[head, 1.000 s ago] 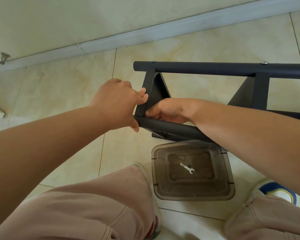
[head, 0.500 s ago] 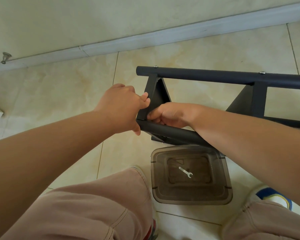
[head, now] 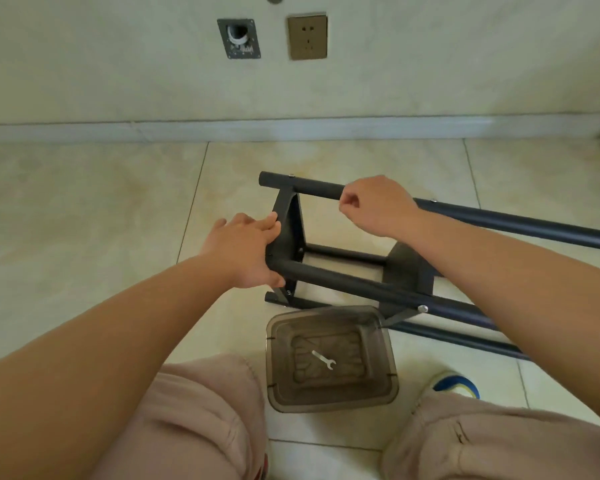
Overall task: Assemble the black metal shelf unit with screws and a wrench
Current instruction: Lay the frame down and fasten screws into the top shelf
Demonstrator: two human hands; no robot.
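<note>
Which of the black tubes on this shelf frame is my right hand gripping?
The far tube, nearest the wall. Your right hand grips it near its left end; your left hand rests at the end of the nearer tube.

Shelf frame (head: 378,289) cut off at right edge, right hand's fingers (head: 349,202) curled under (grasp unclear)
</note>
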